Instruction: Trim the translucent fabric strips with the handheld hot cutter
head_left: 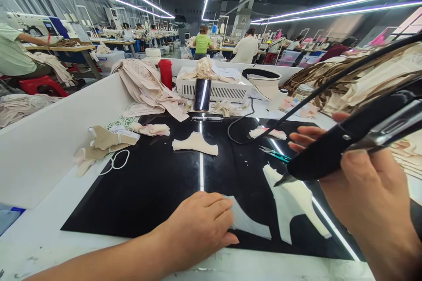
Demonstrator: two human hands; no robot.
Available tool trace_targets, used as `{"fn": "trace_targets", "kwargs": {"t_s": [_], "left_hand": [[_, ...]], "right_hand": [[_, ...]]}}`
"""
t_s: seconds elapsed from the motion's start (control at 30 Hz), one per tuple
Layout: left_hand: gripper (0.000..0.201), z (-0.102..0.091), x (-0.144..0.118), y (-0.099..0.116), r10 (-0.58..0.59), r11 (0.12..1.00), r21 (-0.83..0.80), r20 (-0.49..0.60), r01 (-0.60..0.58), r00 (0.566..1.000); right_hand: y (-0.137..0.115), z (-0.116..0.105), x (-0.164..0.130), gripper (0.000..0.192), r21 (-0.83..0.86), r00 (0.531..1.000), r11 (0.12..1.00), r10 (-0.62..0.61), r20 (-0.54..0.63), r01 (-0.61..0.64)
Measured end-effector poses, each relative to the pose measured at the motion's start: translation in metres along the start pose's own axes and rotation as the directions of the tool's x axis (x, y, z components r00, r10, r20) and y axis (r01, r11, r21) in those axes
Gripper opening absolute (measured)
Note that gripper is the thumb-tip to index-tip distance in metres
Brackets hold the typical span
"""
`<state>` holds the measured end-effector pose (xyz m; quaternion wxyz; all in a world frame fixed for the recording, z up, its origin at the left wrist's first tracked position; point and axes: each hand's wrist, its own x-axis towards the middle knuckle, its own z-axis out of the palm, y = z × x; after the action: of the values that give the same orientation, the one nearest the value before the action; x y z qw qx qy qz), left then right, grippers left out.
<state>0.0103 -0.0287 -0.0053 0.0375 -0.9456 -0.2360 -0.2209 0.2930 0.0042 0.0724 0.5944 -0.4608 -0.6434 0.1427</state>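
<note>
My left hand (204, 224) presses on one end of a thin white fabric piece (249, 219), its fingers curled together and partly covering the cloth. My right hand (365, 189) is wrapped round a black corded handheld tool (316, 162) with a pointed metal tip. That tip hangs over a stack of cream curved fabric pieces (298, 197) lying on the black mat (138, 197). Farther back on the mat sits another cream cut stack (196, 143). Teal-handled thread snips (277, 154) lie just behind the tool, partly hidden by it.
At the back stand a phone (202, 95), a white vented box (217, 90) and a red bottle (165, 73). Beige fabric (148, 83) is heaped at left, and brown-and-cream strips (356, 70) at right. A black cord (240, 141) loops across the mat. People work at sewing machines beyond.
</note>
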Motion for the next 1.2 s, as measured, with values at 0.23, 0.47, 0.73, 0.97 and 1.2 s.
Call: {"fn": "trace_targets", "kwargs": {"t_s": [0.23,0.47,0.73,0.97,1.2], "left_hand": [[0.033,0.003,0.000,0.002,0.009,1.000,0.020,-0.021,-0.008,1.000],[0.034,0.004,0.001,0.004,0.012,0.999,0.038,-0.040,-0.011,0.999],[0.037,0.003,0.001,0.007,0.023,0.998,0.063,-0.049,-0.020,0.999],[0.035,0.004,-0.002,0.006,0.023,0.999,0.047,-0.067,-0.020,0.997],[0.032,0.003,-0.001,0.005,0.022,0.998,0.051,-0.058,-0.020,0.998]], "right_hand": [[-0.022,0.037,0.009,0.049,0.428,0.989,0.901,0.119,-0.090,-0.069],[-0.037,0.075,-0.012,0.042,0.570,0.993,0.821,0.070,-0.098,-0.002],[-0.029,0.086,-0.021,0.044,0.558,0.994,0.830,0.067,-0.090,-0.005],[-0.028,0.088,-0.022,0.039,0.564,0.992,0.826,0.064,-0.105,0.006],[-0.035,0.095,-0.021,0.046,0.521,0.983,0.853,0.121,-0.140,-0.031]]}}
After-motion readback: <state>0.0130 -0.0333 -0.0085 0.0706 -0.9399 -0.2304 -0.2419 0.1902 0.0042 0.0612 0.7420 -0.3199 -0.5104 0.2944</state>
